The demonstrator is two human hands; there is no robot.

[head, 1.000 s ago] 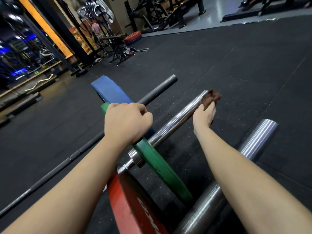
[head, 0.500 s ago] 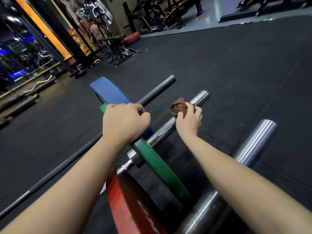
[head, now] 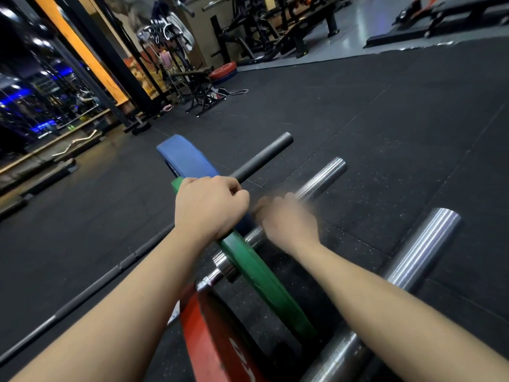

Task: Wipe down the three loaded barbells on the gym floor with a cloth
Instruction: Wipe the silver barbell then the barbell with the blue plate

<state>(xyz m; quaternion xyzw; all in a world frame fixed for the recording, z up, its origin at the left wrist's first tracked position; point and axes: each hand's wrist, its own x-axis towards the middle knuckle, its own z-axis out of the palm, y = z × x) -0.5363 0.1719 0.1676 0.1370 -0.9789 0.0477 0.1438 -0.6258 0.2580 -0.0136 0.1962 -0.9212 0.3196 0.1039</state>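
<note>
**Left hand on the green plate, right hand blurred on the middle sleeve**

Closest to the camera, a red bumper plate (head: pixel 198 334) stands on edge at the bottom of the view. The thick chrome sleeve of the nearest barbell (head: pixel 424 244) runs from it up to the right, passing under the right forearm.

Just beyond is a green bumper plate (head: pixel 256 268), loaded on the middle barbell and also upright. The left hand (head: pixel 209 208) sits on top of its rim, its grip closed over the edge with the fingers curled down the far side.

The right hand (head: pixel 289 219) is just beside the left hand and lies on the ribbed chrome sleeve of the middle barbell (head: pixel 322 177), close to the green plate. It is smeared by motion blur. I cannot tell whether its grip is closed round the sleeve, and the cloth cannot be made out.

Behind the green plate stands a blue bumper plate (head: pixel 184 158) on a slim dark grey barbell (head: pixel 264 154), whose shaft stretches away to the lower left. All three bars lie side by side on the black rubber floor (head: pixel 358 119).

Far off, red and blue plates (head: pixel 223 73) are stacked by a rack, and a bent curl bar (head: pixel 74 140) lies along the mirrored wall.
</note>
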